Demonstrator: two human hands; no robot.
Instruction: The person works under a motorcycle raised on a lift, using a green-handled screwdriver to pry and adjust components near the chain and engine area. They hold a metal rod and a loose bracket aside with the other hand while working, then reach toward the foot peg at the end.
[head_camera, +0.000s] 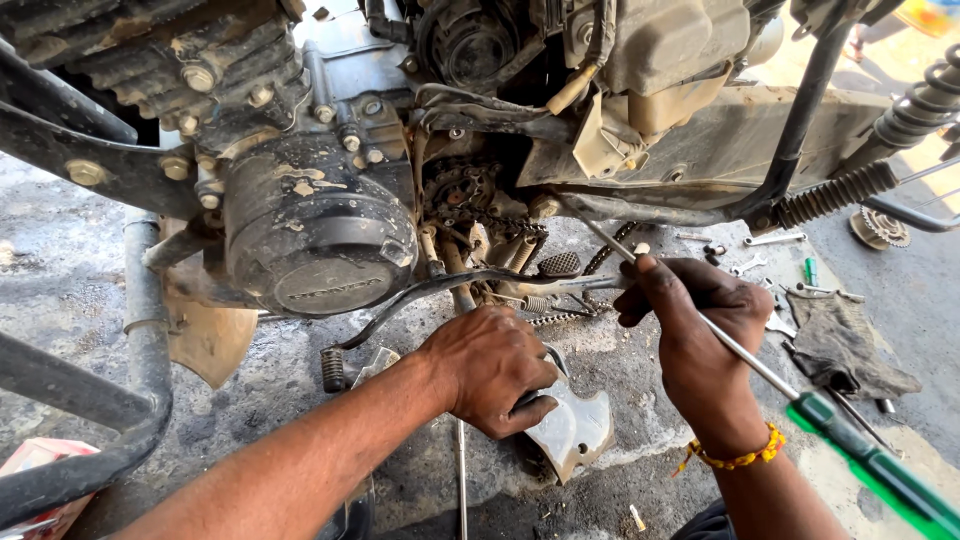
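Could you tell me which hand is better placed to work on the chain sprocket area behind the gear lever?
Probably the right hand: it holds the green-handled screwdriver with its tip near the sprocket. The left hand is lower, gripping a metal cover by the ground.

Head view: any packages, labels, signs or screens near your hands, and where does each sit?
Carton: bottom-left corner on the ground, boxy, red and white, partly hidden by the frame tube.
Embossed maker's mark: on the round, dusty black engine cover, raised lettering.
No signs or screens.
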